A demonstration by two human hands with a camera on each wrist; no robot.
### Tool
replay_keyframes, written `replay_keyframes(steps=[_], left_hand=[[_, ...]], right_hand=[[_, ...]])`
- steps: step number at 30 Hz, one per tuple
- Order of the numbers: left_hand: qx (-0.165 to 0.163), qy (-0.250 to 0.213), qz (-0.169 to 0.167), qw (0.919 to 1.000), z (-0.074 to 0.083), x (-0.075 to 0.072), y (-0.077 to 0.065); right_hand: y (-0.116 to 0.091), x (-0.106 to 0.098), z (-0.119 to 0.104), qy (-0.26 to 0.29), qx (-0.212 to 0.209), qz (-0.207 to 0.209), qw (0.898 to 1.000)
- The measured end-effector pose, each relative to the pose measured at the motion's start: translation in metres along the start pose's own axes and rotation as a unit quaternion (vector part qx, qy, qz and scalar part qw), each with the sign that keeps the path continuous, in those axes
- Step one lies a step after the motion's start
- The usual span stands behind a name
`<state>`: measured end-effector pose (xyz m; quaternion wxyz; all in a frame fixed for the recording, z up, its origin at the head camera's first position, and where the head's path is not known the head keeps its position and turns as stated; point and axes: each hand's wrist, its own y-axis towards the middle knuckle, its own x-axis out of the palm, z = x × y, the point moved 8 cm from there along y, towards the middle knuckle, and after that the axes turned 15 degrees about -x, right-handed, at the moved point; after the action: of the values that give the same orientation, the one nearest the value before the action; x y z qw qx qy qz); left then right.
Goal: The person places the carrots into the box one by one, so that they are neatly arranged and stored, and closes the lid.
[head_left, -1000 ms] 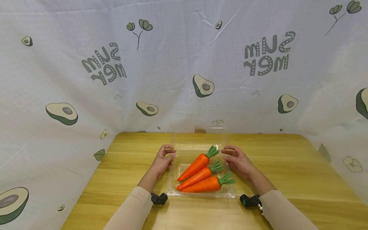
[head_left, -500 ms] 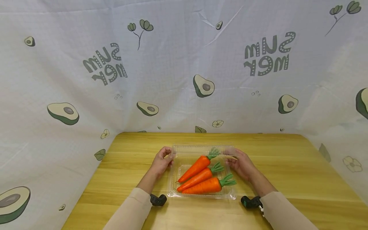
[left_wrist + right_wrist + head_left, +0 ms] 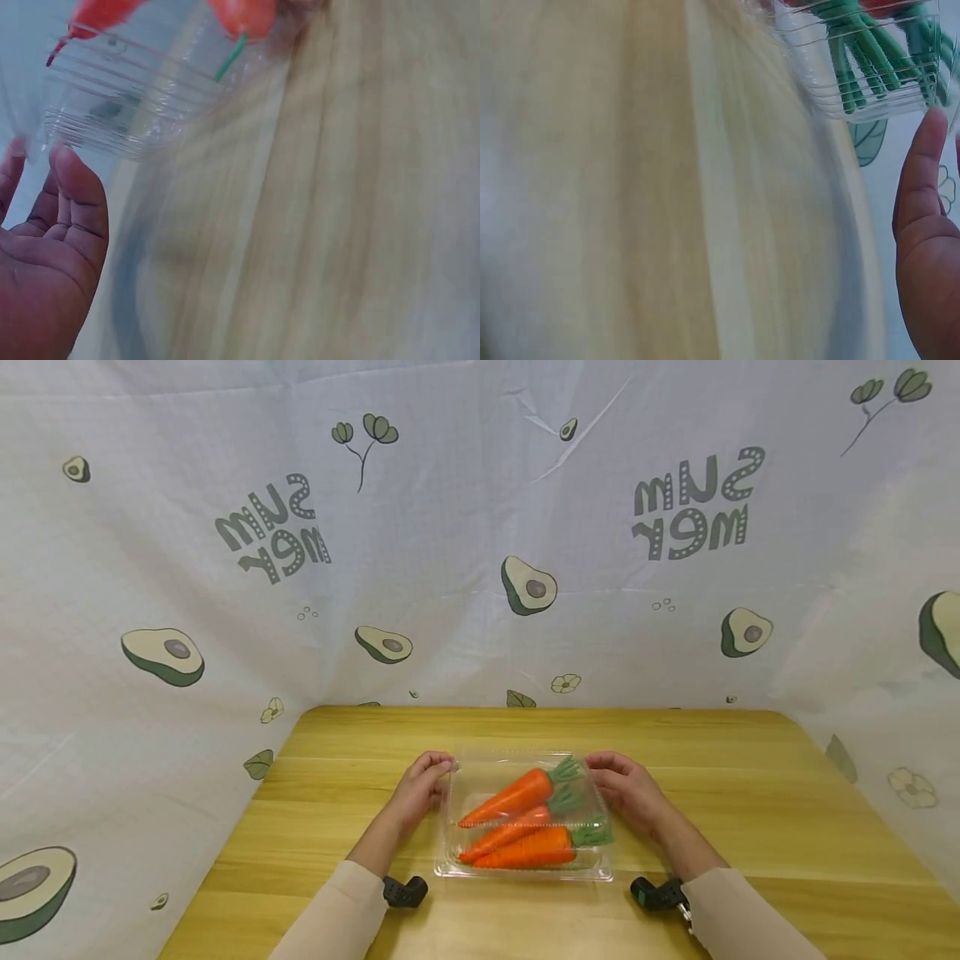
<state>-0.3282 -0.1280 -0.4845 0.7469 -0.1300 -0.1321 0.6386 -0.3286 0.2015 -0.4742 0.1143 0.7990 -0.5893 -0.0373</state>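
A clear plastic clamshell box rests on the wooden table, with three orange carrots with green tops in it. Its hinged lid slants forward over the carrots, partly folded down. My left hand is at the back left corner; in the left wrist view its thumb and forefinger tips stand on either side of the plastic edge. At the back right corner, my right hand holds the plastic likewise, its thumb at the edge in the right wrist view.
The wooden table reaches back to a white curtain printed with avocados and lettering. Black wrist devices sit by both cuffs, the left one and the right one.
The lid has swung from standing upright at the back, forward and down over the carrots. Both hands have stayed at the back corners, shifting slightly.
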Motion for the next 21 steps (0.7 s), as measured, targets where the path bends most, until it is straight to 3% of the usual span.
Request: replay_keyframes(steps=[5,12,17,21], left_hand=[[-0.001,0.054,0.000,0.9985,-0.001,-0.003,-0.013],[-0.003,0.080,0.005,0.9967,-0.003,-0.004,-0.033],[-0.014,0.089,0.002,0.9959,-0.003,-0.003,-0.054],[-0.049,0.108,-0.019,0.9927,-0.007,-0.004,-0.078]], right_hand=[[-0.005,-0.001,-0.003,-0.070,0.023,0.014,0.997],[-0.016,0.003,-0.019,-0.197,0.046,0.008,0.979],[-0.035,0.011,-0.030,-0.208,0.071,-0.014,0.975],[-0.057,0.013,-0.032,-0.198,0.125,-0.037,0.971]])
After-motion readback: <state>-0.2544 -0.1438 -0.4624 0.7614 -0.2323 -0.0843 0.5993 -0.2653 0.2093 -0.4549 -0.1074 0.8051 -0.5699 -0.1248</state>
